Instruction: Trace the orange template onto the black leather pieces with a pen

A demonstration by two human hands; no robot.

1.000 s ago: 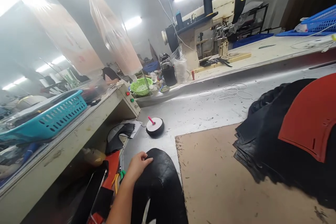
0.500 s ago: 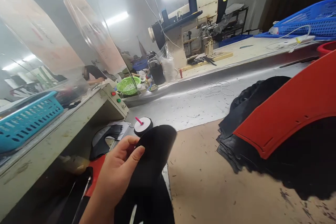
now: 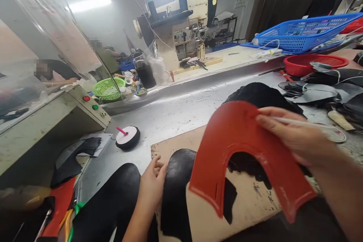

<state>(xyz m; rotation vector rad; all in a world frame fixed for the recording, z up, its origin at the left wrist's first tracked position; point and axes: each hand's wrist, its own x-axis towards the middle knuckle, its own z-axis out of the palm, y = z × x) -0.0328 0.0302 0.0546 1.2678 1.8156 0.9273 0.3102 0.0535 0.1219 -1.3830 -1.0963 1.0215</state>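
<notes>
My left hand (image 3: 151, 185) rests on a black curved leather piece (image 3: 177, 181) lying on the brown board (image 3: 198, 227), fingers loosely spread on it. My right hand (image 3: 292, 136) grips a red U-shaped template (image 3: 241, 151) by its upper edge, together with a thin white pen (image 3: 300, 123) held between the fingers. The template hangs tilted above the board and the black piece. Another black piece (image 3: 113, 200) lies left of my left hand. A stack of black pieces (image 3: 261, 94) sits behind the template.
A black and white spool with a pink pin (image 3: 127, 137) stands on the metal table (image 3: 170, 115). A sewing machine (image 3: 172, 22), green basket (image 3: 107, 88), red basket (image 3: 314, 63) and blue crate (image 3: 303, 34) lie further back. A control box (image 3: 90, 102) is at left.
My left hand has lowered the black piece from the air onto the board. My right hand has brought the red template over from the right, above the board.
</notes>
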